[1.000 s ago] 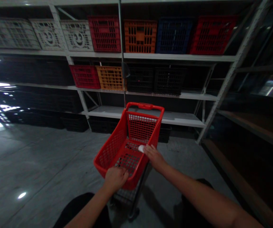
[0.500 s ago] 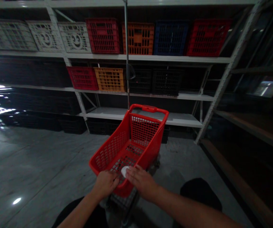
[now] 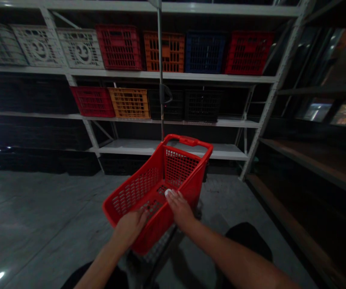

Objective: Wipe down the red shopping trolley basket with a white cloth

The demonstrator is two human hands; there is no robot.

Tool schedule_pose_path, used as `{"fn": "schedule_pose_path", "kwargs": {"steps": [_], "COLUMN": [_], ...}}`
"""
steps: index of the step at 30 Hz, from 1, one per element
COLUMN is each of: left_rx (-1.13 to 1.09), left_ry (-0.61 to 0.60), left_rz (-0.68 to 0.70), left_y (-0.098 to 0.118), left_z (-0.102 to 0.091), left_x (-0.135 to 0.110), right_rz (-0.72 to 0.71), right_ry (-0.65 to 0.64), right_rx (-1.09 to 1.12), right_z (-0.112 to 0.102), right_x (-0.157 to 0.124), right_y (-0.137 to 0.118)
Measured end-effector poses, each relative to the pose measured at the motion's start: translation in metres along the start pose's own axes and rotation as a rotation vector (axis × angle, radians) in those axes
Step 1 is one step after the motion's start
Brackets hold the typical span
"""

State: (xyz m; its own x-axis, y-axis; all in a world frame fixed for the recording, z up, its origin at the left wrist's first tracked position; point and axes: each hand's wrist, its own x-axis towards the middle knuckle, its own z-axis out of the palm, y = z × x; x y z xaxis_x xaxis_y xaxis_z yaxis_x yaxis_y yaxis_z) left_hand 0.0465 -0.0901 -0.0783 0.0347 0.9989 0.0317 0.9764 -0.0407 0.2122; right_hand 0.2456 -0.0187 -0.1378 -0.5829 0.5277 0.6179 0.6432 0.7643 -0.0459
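Note:
A red plastic shopping cart basket (image 3: 136,188) on a wheeled frame stands in front of me, its handle (image 3: 187,140) at the far end. My left hand (image 3: 129,228) grips the near rim of the basket, fingers curled over it. My right hand (image 3: 180,206) rests on the right rim, fingers pressed on a small white object (image 3: 168,192) that could be a cloth or pad; I cannot make out which. The basket looks empty inside.
White metal shelving (image 3: 173,76) faces me with red, orange, blue, white and black crates on it. A thin pole (image 3: 160,72) rises behind the cart. More dark shelves (image 3: 311,160) run along the right. Grey concrete floor (image 3: 40,216) spreads left.
The cart has swung leftward and closer. My right hand with the white object slid from the right rim to the near rim, then back along the right rim. My left hand stayed on the near rim.

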Motion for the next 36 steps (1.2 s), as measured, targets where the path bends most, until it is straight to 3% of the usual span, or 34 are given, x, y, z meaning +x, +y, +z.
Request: {"fn": "schedule_pose_path", "kwargs": {"steps": [4,6,9,14,18,22,25,28,32,34,36], "left_rx": [0.035,0.122,0.204,0.245,0.274,0.282,0.291,0.284,0.286,0.298,0.311], "left_ry": [0.136,0.168,0.175,0.136,0.114,0.094,0.096,0.108,0.113,0.12,0.124], "left_rz": [-0.084,-0.145,-0.144,-0.165,-0.165,-0.148,-0.131,-0.101,-0.071,-0.063,-0.058], "left_y": [0.045,0.05,0.038,0.01,-0.006,-0.015,-0.017,-0.016,-0.017,-0.018,-0.019], "left_z": [0.009,0.015,0.02,0.014,0.012,0.012,0.012,0.013,0.014,0.014,0.013], "left_x": [0.004,0.006,0.008,0.009,0.008,0.009,0.009,0.009,0.009,0.008,0.007], "right_rz": [-0.064,-0.102,-0.122,-0.087,-0.041,0.193,0.372,0.395,0.267,0.215,0.165], "right_ry": [-0.042,-0.084,-0.134,-0.072,-0.039,-0.014,0.053,0.201,0.446,0.479,0.48], "right_rx": [0.005,-0.006,-0.037,-0.156,-0.29,-0.409,-0.43,-0.325,-0.126,-0.064,-0.048], "right_z": [0.003,-0.003,-0.017,-0.046,-0.092,-0.149,-0.167,-0.148,-0.086,-0.061,-0.049], "right_x": [0.004,0.01,0.015,0.017,0.022,0.028,0.026,0.018,-0.002,-0.013,-0.021], "right_y": [-0.028,-0.025,-0.005,0.062,0.13,0.195,0.222,0.21,0.147,0.119,0.109]}}
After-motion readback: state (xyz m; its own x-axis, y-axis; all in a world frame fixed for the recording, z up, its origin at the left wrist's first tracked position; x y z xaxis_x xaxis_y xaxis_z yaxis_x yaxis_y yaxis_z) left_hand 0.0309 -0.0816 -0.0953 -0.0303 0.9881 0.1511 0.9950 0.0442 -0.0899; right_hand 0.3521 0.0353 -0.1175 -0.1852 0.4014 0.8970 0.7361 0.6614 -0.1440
